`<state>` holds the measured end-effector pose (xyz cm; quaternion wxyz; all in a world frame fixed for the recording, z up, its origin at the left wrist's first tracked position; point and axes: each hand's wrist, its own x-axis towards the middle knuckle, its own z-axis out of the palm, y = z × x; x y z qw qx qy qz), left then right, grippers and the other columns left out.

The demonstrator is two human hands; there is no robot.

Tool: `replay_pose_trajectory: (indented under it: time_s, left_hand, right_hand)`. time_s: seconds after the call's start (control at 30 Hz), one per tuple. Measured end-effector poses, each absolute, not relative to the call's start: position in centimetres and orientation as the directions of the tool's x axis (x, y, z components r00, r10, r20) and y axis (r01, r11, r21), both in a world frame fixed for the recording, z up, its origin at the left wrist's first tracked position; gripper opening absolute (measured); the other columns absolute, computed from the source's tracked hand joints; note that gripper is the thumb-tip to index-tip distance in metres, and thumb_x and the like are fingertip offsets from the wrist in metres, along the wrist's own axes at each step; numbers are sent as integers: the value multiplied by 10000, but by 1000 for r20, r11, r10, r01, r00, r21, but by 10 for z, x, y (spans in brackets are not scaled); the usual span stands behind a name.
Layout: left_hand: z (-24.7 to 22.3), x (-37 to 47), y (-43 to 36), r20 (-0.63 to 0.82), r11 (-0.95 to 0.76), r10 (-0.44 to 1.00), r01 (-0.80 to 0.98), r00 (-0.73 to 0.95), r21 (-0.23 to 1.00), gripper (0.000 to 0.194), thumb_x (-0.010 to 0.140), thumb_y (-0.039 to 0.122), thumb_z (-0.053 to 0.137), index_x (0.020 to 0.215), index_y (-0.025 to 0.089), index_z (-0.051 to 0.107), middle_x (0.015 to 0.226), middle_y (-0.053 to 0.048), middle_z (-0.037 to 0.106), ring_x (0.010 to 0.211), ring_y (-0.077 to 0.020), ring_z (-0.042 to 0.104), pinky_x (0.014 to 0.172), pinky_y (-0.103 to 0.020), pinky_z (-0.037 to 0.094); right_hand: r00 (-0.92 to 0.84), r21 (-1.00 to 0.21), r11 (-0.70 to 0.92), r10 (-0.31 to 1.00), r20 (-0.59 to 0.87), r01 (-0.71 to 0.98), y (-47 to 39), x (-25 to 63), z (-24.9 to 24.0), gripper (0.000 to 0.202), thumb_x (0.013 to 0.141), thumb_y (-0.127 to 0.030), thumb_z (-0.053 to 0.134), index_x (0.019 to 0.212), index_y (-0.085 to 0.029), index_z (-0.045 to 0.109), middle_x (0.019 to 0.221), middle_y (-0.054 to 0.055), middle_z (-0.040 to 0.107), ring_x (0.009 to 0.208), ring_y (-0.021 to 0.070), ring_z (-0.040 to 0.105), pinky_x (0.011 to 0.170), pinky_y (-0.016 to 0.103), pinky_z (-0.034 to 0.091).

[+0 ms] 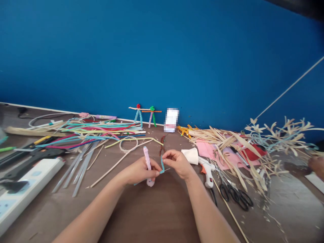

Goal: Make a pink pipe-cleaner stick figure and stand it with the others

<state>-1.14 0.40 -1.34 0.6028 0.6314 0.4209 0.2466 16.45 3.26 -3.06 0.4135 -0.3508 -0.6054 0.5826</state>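
Pinching pink coil [147, 158] upright in left grip [152, 173].

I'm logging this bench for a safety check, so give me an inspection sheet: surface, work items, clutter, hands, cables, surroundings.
Surface: brown tabletop, scraps scattered at right.
Work items: pale pink wrapped stem, blue strip.
Clutter: colored stems at left; pale dried strips, glue gun and black-handled scissors at right.
Left hand: holds the pink stem, fingertips at the blue strip.
Right hand: pinches the blue strip.
Cables: black plug on white power strip; black cord by the glue gun.
Surroundings: blue wall, two small figures before it; another person's hand at far right.
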Motion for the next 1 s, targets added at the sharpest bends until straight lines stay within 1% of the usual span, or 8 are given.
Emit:
replay_pose_trajectory:
  time_s: [0.17, 0.3, 0.37, 0.5, 0.6, 0.67, 0.8, 1.0]
  left_hand:
    - [-19, -9, 5, -183, 28, 876, 332, 446, 943, 202, 633, 284, 542, 744, 133, 616, 542, -10, 593, 510, -123, 526, 515, -225, 414]
    - [-20, -10, 11, -114, 10, 933, 294, 341, 956, 203, 637, 292, 550, 744, 134, 619, 534, -8, 589, 501, -121, 515, 499, -221, 403]
    - [-20, -10, 14, -80, 17, 959, 226, 270, 974, 192, 637, 290, 563, 730, 131, 618, 515, -1, 577, 491, -112, 504, 494, -212, 394]
    - [-19, -13, 19, -117, 136, 974, -88, 194, 987, 240, 632, 257, 600, 841, 138, 610, 607, -4, 602, 450, -65, 456, 433, -171, 343]
    - [-23, -14, 20, -172, 259, 949, -346, 262, 902, 304, 627, 188, 605, 928, 145, 595, 707, -29, 622, 483, -66, 482, 420, -162, 348]
    - [-26, -14, 21, -189, 320, 929, -436, 317, 841, 300, 637, 147, 584, 936, 134, 599, 693, -40, 620, 513, -85, 511, 418, -164, 369]
    - [-31, -11, 21, -202, 364, 915, -494, 350, 790, 267, 670, 115, 555, 932, 110, 608, 686, -61, 624, 552, -106, 544, 449, -180, 433]
    - [-38, -8, 20, -228, 371, 913, -452, 340, 811, 303, 638, 88, 610, 939, 120, 601, 684, -52, 621, 581, -97, 557, 556, -199, 481]
  right_hand:
    - [-319, -996, 85, 943, 92, -36, 34, 159, -32, 123, 638, -226, 616, 705, -168, 531, 621, -32, 532, 585, 98, 527, 594, 225, 411]
    - [-78, -985, 173, 982, 171, 22, 38, 160, -35, 129, 670, -261, 584, 635, -161, 510, 517, -56, 456, 480, 69, 426, 489, 186, 347]
    - [-24, -979, 197, 980, 196, 54, 39, 161, -36, 166, 690, -299, 561, 613, -161, 512, 474, -65, 410, 436, 62, 367, 447, 185, 310]
    - [-144, -955, 233, 967, 208, 182, 35, 158, -36, 206, 709, -338, 535, 618, -154, 556, 473, -43, 443, 436, 71, 376, 447, 196, 320]
    - [-206, -922, 293, 948, 244, 254, 31, 152, -37, 191, 701, -338, 542, 697, -155, 596, 606, 4, 549, 547, 102, 465, 522, 212, 375]
    - [-204, -914, 305, 945, 256, 268, 31, 150, -39, 202, 680, -343, 567, 756, -160, 605, 703, 26, 580, 636, 122, 498, 581, 226, 399]
    - [-223, -949, 219, 960, 169, 226, 33, 150, -43, 236, 653, -365, 591, 779, -165, 605, 735, 22, 588, 674, 128, 516, 612, 235, 411]
    - [-296, -995, -36, 953, -63, 94, 33, 148, -43, 233, 589, -315, 638, 738, -146, 574, 589, -22, 549, 496, 82, 470, 494, 211, 395]
